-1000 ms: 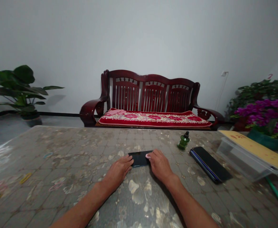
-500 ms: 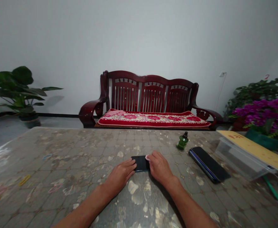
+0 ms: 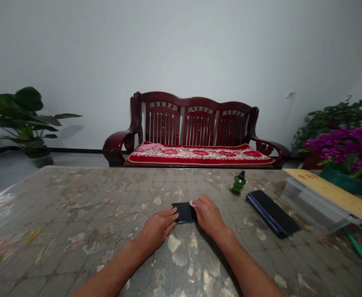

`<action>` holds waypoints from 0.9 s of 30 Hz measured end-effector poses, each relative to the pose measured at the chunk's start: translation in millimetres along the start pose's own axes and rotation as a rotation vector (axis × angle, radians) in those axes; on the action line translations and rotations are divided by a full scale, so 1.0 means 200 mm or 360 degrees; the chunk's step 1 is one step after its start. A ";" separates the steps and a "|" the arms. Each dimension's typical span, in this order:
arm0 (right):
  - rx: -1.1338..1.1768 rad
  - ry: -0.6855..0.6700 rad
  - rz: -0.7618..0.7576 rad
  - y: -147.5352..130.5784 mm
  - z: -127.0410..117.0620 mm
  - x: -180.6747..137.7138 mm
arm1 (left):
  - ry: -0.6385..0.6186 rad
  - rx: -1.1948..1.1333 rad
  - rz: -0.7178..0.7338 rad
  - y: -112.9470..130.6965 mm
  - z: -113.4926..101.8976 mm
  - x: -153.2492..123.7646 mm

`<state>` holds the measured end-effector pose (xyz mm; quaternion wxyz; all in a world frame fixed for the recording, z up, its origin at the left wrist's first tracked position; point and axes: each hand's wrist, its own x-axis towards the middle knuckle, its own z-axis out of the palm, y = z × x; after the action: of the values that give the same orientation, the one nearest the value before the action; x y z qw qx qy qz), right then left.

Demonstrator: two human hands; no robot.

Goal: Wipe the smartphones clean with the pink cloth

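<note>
A dark smartphone [image 3: 185, 213] lies flat on the patterned tabletop in front of me. My left hand [image 3: 159, 224] holds its left end, the fingertips resting along that edge and the thumb by the near corner. At the other end, my right hand [image 3: 210, 215] presses down with bent fingers closed on a small pale pink wad [image 3: 192, 203], perhaps a cloth or pad. Only a bit of the wad shows past the fingers; the rest is hidden, as is the phone's right end.
Right of my hands are a green pump bottle [image 3: 238, 183], a black case-like stack [image 3: 273, 213] and a clear plastic box [image 3: 315, 208] under a yellow board [image 3: 335, 196]. Rubber bands [image 3: 33, 235] lie left. Beyond the table [image 3: 106, 194] stands a wooden bench [image 3: 199, 123].
Both hands and the phone keep nearly the same place. My right hand has shifted very slightly up at the phone's right end, still with the pale wad.
</note>
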<state>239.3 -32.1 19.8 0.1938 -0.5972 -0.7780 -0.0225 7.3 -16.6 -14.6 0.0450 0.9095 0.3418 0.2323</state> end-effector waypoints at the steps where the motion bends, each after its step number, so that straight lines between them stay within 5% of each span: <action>1: 0.0032 -0.0009 -0.0039 -0.02 0.01 0.00 | 0.0002 0.0000 -0.0006 0.00 0.00 0.00; 12: -0.0128 0.0058 0.0183 0.04 0.00 0.00 | -0.0032 0.0022 -0.0020 0.00 0.00 0.00; 21: 0.0033 0.0019 -0.0133 -0.06 0.01 0.00 | 0.0038 -0.0010 -0.0008 0.00 0.01 0.00; 27: -0.0103 0.0055 0.0188 0.01 -0.01 0.00 | -0.0013 0.0075 -0.0003 0.01 0.00 0.00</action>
<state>241.1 -32.1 21.9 0.1887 -0.6475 -0.7369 -0.0466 9.3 -17.8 -13.7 0.0252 0.9109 0.3479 0.2204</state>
